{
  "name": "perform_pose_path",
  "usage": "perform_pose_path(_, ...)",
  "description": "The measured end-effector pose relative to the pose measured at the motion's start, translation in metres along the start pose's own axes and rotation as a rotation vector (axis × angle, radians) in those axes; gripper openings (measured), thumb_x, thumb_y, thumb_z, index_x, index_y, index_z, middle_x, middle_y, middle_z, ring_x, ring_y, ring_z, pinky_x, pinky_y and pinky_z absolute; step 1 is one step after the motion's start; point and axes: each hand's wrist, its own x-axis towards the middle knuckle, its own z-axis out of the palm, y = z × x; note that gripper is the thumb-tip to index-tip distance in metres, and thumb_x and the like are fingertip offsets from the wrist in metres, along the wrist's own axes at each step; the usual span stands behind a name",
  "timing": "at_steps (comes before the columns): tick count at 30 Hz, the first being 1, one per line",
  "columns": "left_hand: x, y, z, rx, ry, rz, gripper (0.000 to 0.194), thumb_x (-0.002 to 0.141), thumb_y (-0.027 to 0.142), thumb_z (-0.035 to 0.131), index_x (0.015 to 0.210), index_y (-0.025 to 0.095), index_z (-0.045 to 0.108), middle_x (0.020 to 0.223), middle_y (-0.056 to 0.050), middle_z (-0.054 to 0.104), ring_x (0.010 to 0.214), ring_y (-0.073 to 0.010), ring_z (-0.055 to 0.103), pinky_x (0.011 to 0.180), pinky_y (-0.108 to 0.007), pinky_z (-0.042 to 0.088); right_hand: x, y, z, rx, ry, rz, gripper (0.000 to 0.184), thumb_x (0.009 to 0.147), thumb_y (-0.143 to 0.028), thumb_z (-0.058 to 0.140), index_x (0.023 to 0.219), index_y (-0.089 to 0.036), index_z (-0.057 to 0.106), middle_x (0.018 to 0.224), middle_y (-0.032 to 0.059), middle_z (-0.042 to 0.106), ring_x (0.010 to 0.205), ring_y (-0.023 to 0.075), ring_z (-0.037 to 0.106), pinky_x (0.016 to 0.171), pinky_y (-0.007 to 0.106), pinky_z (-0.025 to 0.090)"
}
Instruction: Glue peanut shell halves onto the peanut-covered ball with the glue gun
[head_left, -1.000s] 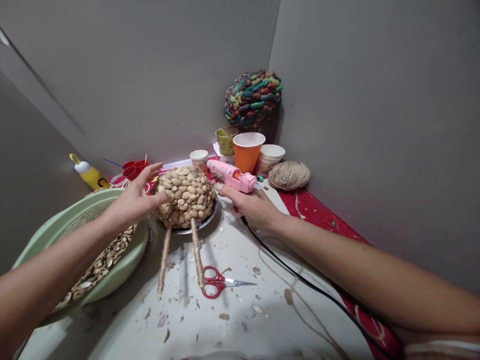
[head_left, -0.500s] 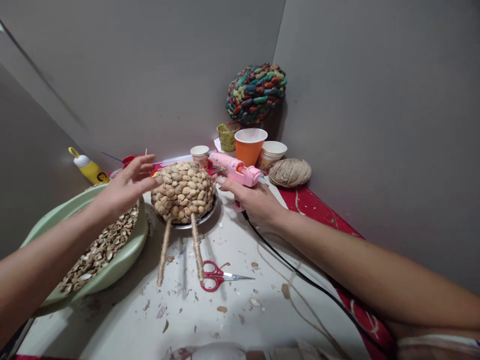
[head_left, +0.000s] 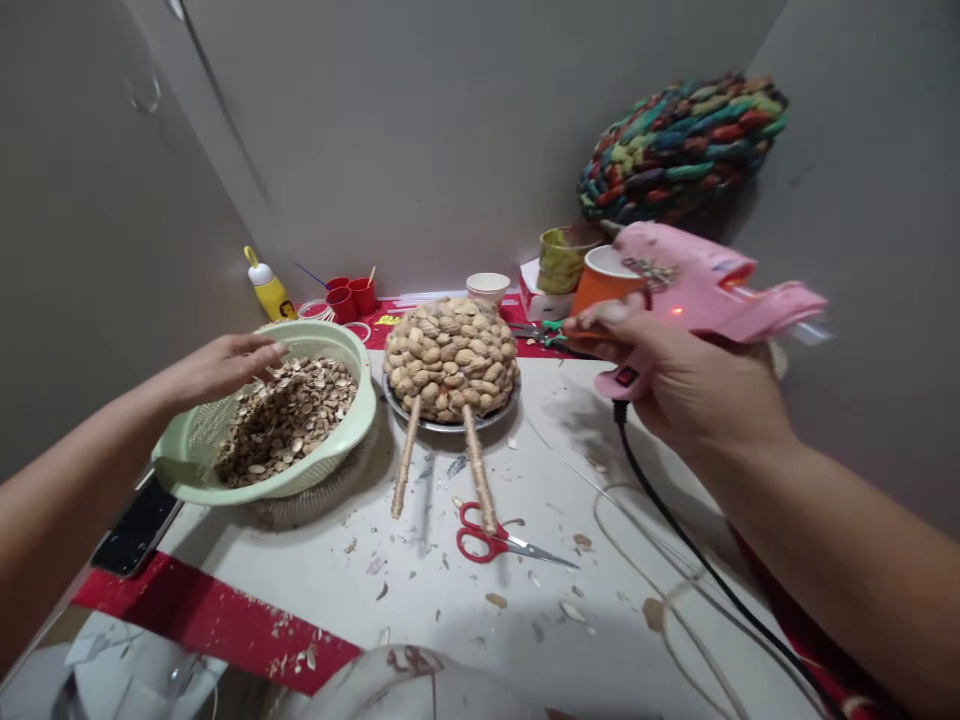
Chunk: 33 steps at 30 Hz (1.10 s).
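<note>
Grey walls (head_left: 450,150) enclose a white table (head_left: 300,560). The left hand (head_left: 229,370), fingers loosely extended and holding nothing, is over a green colander (head_left: 341,455) of shell pieces (head_left: 300,425). Red cups (head_left: 341,303) stand behind, one containing a stick. A peanut-covered dome (head_left: 450,355) sits in a metal dish (head_left: 444,427). Rightward come a stained tub (head_left: 561,268), an orange cup (head_left: 596,287), and the right hand (head_left: 697,380), fingers wrapped around a pink glue gun (head_left: 694,272).

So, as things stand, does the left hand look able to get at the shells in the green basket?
Likely yes: the left hand looks empty, its fingers are over the green basket, and nothing covers the shells.
</note>
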Motion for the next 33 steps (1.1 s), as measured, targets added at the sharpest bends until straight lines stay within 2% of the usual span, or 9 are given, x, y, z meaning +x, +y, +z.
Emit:
perform_pose_path(3, 0.007, -0.014, 0.003, 0.113, 0.013, -0.024, 0.068, 0.075, 0.069, 0.062, 0.118, 0.017, 0.072, 0.117, -0.013, 0.077, 0.100, -0.0314, 0.072, 0.091, -0.039, 0.053, -0.003, -0.010, 0.007, 0.096, 0.051, 0.085, 0.043, 0.048, -0.030, 0.084, 0.072, -0.018, 0.050, 0.081, 0.0016, 0.063, 0.071, 0.0133, 0.064, 0.053, 0.021, 0.046)
perform_pose_path(7, 0.026, -0.024, 0.008, 0.257, 0.030, -0.060, 0.054, 0.073, 0.042, 0.064, 0.119, 0.016, 0.074, 0.118, -0.014, 0.077, 0.100, -0.0303, 0.072, 0.089, -0.034, 0.053, -0.004, -0.012, 0.007, 0.116, 0.013, 0.092, 0.039, 0.050, -0.025, 0.080, 0.071, -0.019, 0.047, 0.074, -0.0012, 0.059, 0.069, 0.0102, 0.062, 0.058, 0.020, 0.048)
perform_pose_path(10, 0.040, -0.026, 0.011, 0.342, 0.029, -0.077, 0.049, 0.071, 0.033, 0.063, 0.115, 0.018, 0.077, 0.115, -0.010, 0.079, 0.099, -0.0278, 0.073, 0.089, -0.030, 0.052, -0.005, -0.011, 0.004, 0.095, -0.033, 0.146, 0.039, 0.050, -0.027, 0.080, 0.072, -0.019, 0.048, 0.071, -0.0017, 0.058, 0.065, 0.0098, 0.059, 0.052, 0.019, 0.043)
perform_pose_path(15, 0.054, -0.023, 0.016, 0.439, 0.049, -0.075, 0.045, 0.071, 0.028, 0.062, 0.113, 0.022, 0.079, 0.108, -0.007, 0.080, 0.092, -0.0242, 0.072, 0.082, -0.026, 0.051, -0.010, -0.010, 0.007, 0.046, -0.040, 0.232, 0.041, 0.047, -0.033, 0.080, 0.069, -0.019, 0.048, 0.063, -0.0021, 0.055, 0.059, 0.0105, 0.057, 0.047, 0.018, 0.037)
perform_pose_path(20, 0.067, -0.023, 0.023, 0.449, 0.090, -0.047, 0.030, 0.072, 0.033, 0.065, 0.095, 0.026, 0.082, 0.089, -0.003, 0.081, 0.081, -0.0212, 0.071, 0.071, -0.023, 0.049, -0.014, -0.009, 0.007, -0.029, -0.042, 0.165, 0.040, 0.052, -0.036, 0.081, 0.069, -0.019, 0.050, 0.056, -0.0038, 0.053, 0.048, 0.0083, 0.052, 0.043, 0.018, 0.035)
perform_pose_path(26, 0.073, -0.022, 0.029, 0.346, 0.090, -0.014, 0.022, 0.061, 0.026, 0.067, 0.078, 0.022, 0.080, 0.072, -0.002, 0.077, 0.068, -0.0201, 0.066, 0.062, -0.025, 0.047, -0.012, -0.005, -0.001, 0.008, -0.100, 0.129, 0.045, 0.057, -0.044, 0.087, 0.071, -0.018, 0.052, 0.060, -0.0039, 0.053, 0.052, 0.0083, 0.054, 0.045, 0.019, 0.038)
perform_pose_path(31, 0.069, -0.021, 0.025, 0.187, 0.127, -0.012, 0.004, 0.056, 0.023, 0.071, 0.060, 0.022, 0.072, 0.060, 0.000, 0.069, 0.066, -0.0200, 0.063, 0.067, -0.028, 0.048, -0.012, -0.003, -0.003, -0.024, -0.131, 0.159, 0.053, 0.056, -0.053, 0.088, 0.072, -0.018, 0.052, 0.064, -0.0030, 0.055, 0.055, 0.0088, 0.056, 0.045, 0.018, 0.039)
perform_pose_path(33, 0.066, -0.019, 0.020, 0.080, 0.119, -0.024, 0.008, 0.055, 0.023, 0.075, 0.059, 0.020, 0.069, 0.057, 0.000, 0.067, 0.064, -0.0204, 0.064, 0.068, -0.030, 0.051, -0.012, -0.002, -0.003, -0.031, -0.154, 0.162, 0.053, 0.058, -0.055, 0.087, 0.073, -0.018, 0.054, 0.065, -0.0030, 0.055, 0.057, 0.0089, 0.056, 0.045, 0.018, 0.038)
